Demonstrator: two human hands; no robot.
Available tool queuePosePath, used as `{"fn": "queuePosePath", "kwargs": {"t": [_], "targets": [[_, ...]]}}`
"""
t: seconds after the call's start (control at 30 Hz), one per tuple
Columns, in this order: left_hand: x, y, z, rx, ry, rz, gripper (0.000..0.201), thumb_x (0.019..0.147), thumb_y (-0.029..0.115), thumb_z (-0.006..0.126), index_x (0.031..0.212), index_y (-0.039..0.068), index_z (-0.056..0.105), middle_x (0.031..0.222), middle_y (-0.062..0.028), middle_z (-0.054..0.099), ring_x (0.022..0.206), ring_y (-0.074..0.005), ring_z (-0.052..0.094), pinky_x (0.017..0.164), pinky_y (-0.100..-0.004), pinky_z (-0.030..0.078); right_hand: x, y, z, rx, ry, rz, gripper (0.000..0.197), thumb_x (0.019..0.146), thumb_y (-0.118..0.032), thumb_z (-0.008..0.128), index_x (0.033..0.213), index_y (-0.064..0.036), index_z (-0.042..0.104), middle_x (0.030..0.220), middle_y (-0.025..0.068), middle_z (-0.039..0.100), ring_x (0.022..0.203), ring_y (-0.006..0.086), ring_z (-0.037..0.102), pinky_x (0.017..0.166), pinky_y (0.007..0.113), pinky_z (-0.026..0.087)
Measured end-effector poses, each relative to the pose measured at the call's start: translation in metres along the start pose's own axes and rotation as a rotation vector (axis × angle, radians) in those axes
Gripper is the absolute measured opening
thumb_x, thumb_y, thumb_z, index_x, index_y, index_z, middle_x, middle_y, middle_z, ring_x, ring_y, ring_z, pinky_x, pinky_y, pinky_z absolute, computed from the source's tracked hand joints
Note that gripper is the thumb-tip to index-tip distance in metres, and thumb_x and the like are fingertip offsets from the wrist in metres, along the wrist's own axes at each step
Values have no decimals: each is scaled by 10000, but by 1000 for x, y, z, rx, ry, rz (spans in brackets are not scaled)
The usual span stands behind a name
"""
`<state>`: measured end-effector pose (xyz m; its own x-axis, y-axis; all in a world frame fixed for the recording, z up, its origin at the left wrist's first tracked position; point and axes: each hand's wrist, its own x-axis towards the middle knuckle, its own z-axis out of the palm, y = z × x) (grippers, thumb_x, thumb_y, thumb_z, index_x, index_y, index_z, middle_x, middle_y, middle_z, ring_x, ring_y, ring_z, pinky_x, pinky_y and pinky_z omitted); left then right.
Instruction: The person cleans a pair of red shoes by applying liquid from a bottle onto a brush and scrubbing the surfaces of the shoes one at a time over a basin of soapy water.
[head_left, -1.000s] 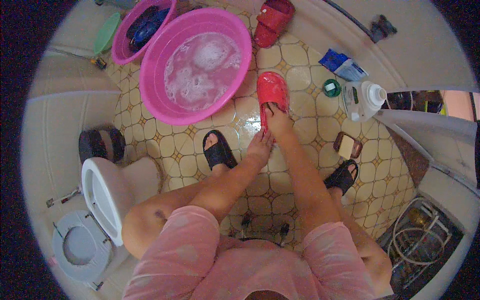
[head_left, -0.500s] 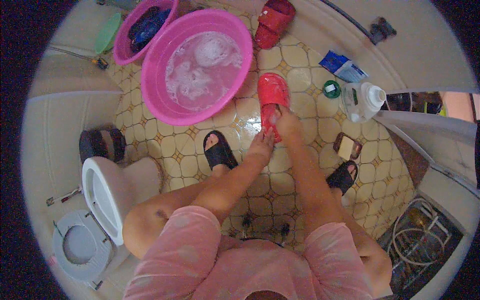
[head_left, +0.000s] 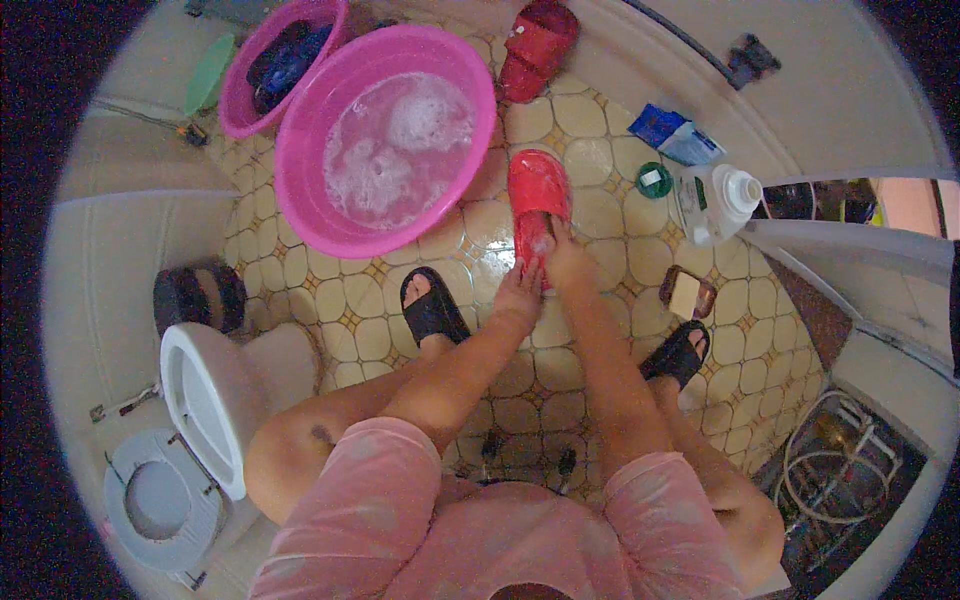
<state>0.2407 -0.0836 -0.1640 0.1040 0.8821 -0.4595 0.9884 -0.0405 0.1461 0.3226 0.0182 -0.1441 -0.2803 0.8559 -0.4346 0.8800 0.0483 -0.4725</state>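
Note:
A wet red slipper [head_left: 538, 180] with bits of foam on it is between my hands above the tiled floor, its toe pointing away from me. My left hand [head_left: 520, 295] grips it by the heel end. Over the slipper's insole lies my right hand [head_left: 566, 262], fingers bent down into the foot opening. Whatever those fingers hold is hidden; a dark brownish patch shows beside them. The matching red slipper [head_left: 540, 50] lies farther off, near the far wall. A big pink basin [head_left: 285, 165] of foamy water stands ahead on the left.
Behind the big basin is a smaller pink basin [head_left: 235, 100] with dark cloth. To the right are a blue packet [head_left: 675, 135], a green cap [head_left: 654, 180], an uncapped white bottle [head_left: 712, 205] and a soap dish [head_left: 710, 300]. A toilet [head_left: 255, 370] stands left.
My right hand has slid slightly toward the slipper's heel. The left hand keeps its hold. The whole view has shifted a little.

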Motion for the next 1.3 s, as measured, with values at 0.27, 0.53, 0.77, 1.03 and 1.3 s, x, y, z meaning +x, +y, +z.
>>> {"fn": "queuePosePath", "kwargs": {"t": [0.27, 0.53, 0.77, 1.03, 1.3], "targets": [[-2, -3, 6, 128, -210, -102, 624, 862, 281, 453, 1410, 79, 235, 1501, -68, 110, 1369, -295, 128, 1100, -362, 182, -67, 31, 37, 331, -4, -4, 497, 895, -303, 468, 1370, -252, 330, 924, 230, 614, 724, 396, 599, 645, 486, 473], [0, 6, -17, 46, -248, -78, 605, 871, 261, 438, 1411, 80, 234, 1501, -75, 103, 1368, -305, 124, 1098, -368, 192, -33, 21, 21, 65, 60, -52, 476, 897, -289, 475, 1357, -265, 355, 978, 235, 603, 790, 397, 601, 695, 488, 474], [-5, -10, 10, -6, -172, -168, 546, 892, 205, 388, 1405, 78, 251, 1501, -32, 124, 1367, -292, 136, 1089, -373, 214, -67, 15, 22, 361, -108, 18, 481, 890, -256, 477, 1355, -251, 354, 1134, 229, 544, 949, 419, 555, 787, 464, 467], [9, -1, 36, -77, 216, 1, 520, 828, 248, 490, 1280, -2, 427, 1369, -175, 372, 1266, -397, 326, 1001, -429, 351, -8, 16, 1, 64, -93, 16, 459, 884, -258, 473, 1335, -252, 385, 1115, 208, 562, 879, 416, 580, 772, 468, 477], [-8, -22, 25, -41, -23, -78, 553, 860, 229, 446, 1376, 76, 316, 1482, -99, 168, 1360, -307, 159, 1080, -408, 216, -100, 33, 15, 140, -68, -169, 467, 896, -315, 463, 1350, -261, 369, 993, 227, 603, 828, 401, 595, 715, 466, 476]]}}
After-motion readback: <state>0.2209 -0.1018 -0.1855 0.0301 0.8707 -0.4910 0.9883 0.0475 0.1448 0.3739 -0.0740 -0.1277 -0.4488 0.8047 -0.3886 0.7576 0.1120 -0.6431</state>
